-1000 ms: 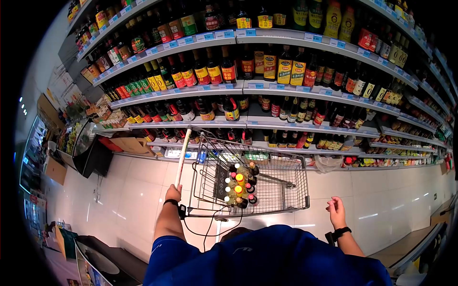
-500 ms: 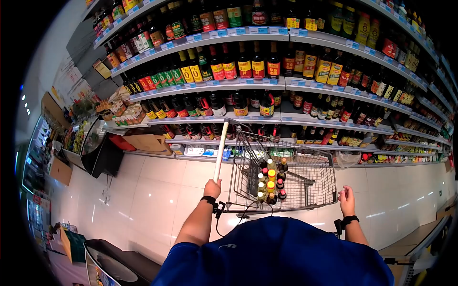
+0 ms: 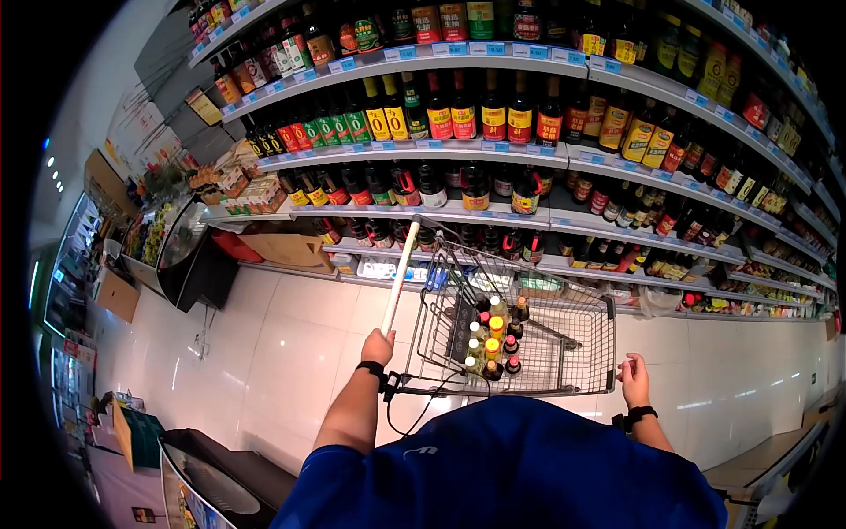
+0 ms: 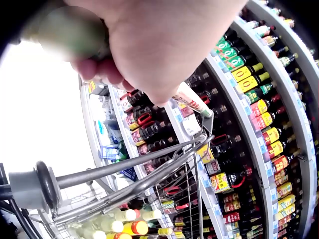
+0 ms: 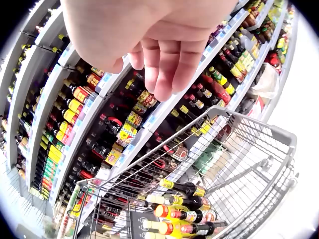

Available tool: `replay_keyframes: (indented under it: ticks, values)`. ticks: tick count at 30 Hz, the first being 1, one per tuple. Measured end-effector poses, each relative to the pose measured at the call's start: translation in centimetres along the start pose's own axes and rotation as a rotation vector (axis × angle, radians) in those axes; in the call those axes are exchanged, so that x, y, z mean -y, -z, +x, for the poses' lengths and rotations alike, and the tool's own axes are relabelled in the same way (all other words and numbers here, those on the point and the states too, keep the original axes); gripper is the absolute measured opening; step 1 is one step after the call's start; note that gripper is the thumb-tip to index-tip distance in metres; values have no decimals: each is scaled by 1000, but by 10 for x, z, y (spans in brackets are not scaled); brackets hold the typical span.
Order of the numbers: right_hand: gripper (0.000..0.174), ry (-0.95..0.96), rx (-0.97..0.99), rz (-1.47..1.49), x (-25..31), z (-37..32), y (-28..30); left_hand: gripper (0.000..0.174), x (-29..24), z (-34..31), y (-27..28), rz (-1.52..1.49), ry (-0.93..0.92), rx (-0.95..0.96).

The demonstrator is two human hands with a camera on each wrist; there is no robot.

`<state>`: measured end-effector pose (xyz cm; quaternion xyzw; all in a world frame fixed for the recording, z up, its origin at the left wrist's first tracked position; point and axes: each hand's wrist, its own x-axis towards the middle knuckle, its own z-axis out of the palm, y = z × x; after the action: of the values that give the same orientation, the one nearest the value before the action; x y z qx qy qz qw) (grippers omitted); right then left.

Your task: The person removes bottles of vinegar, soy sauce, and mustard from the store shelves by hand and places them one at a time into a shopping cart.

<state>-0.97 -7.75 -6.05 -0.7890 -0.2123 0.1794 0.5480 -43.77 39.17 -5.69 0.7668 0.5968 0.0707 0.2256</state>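
The cart (image 3: 460, 331) has edged left along the shelves (image 3: 493, 152); left hand (image 3: 377, 347) grips its bar (image 3: 401, 278), right hand (image 3: 634, 381) hangs loose, empty.

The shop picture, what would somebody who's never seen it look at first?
Probably the long shelves packed with dark bottles, which look like they bend around the whole top. Next, the metal cart in the middle, with a bunch of bottles inside, two with bright yellow caps. The big blue shirt at the bottom pops out too, with the left hand gripping the cart's pale handle.
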Motion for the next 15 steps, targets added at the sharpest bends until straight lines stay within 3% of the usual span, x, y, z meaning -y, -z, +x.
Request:
replay_keyframes:
  ticks: [4,15]
  values:
    - [21,9,74,13,8,16,-21,44,29,4,16,18,11,-37]
    - [21,74,2,14,54,-4,-132,43,122,43,63,4,10,-41]
